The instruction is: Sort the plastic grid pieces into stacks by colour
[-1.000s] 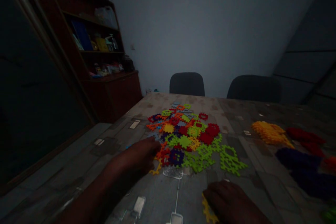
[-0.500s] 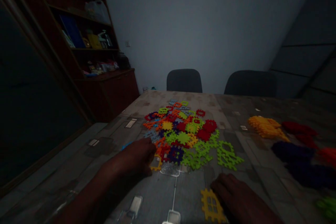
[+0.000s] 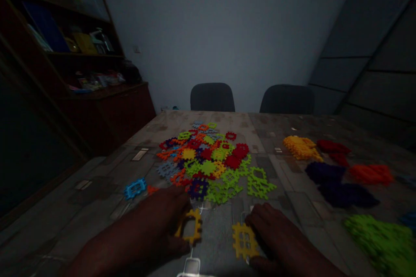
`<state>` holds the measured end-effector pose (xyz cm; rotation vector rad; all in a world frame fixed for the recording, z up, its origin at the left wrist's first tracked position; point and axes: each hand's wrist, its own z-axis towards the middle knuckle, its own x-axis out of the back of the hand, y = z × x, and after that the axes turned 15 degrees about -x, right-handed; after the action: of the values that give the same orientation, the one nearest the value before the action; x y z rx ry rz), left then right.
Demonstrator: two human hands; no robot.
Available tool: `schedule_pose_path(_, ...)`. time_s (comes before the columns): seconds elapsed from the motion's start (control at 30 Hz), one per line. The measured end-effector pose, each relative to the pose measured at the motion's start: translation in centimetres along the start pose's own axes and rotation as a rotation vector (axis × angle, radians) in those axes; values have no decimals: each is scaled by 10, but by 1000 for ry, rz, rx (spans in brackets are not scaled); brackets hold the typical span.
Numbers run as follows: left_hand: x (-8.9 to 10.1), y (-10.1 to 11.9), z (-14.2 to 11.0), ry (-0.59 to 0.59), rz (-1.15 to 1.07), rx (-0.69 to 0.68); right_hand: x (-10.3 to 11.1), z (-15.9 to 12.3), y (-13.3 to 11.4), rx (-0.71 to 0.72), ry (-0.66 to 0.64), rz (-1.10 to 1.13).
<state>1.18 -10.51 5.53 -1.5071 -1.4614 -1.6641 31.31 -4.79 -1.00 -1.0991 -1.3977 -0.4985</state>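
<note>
my left hand (image 3: 159,221) pinches a yellow frame (image 3: 196,227) at its left side, fingers above and thumb below; the frame's open middle and toothed right edge are in view. my right hand (image 3: 274,234) pinches a yellow window piece (image 3: 237,242) along its right edge, fingers at the top and thumb near the lower corner; how firmly, i cannot tell in this light. the two yellow pieces are apart, low over the near part of the bench (image 3: 216,242), with a gap between them.

progress, in my judgement: partial. at the right, pieces lie grouped by colour: a yellow pile (image 3: 299,147), a red pile (image 3: 333,146), a purple pile (image 3: 347,194), an orange pile (image 3: 372,174) and, nearest me, a green pile (image 3: 380,238). blue at the right-hand border is cut off and cannot be assessed.

outstanding: the mixed heap (image 3: 208,167) ahead of my hands, with red, green, orange, purple, grey and yellow pieces overlapping. a blue frame (image 3: 135,188) lies just left of it, beyond my left wrist. neither yellow piece in hand is on the yellow pile, which sits well apart, farther back.
</note>
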Motion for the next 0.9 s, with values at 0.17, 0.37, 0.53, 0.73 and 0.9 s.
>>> schedule_pose_path(0.17,-31,37,26,-98,-42,-59,5,-1,-1,0,-55,34)
schedule_pose_path(0.37,-42,35,31,-41,-33,-133,13,-2,-6,-23,-73,78)
schedule_pose_path(0.53,-19,1,30,178,-77,-203,12,1,-8,-13,-67,89)
schedule_pose_path(0.73,1,-93,37,550,80,-71,11,2,-3,10,-8,100)
schedule_pose_path(0.9,-9,-122,50,538,160,-73,7,4,2,77,61,84)
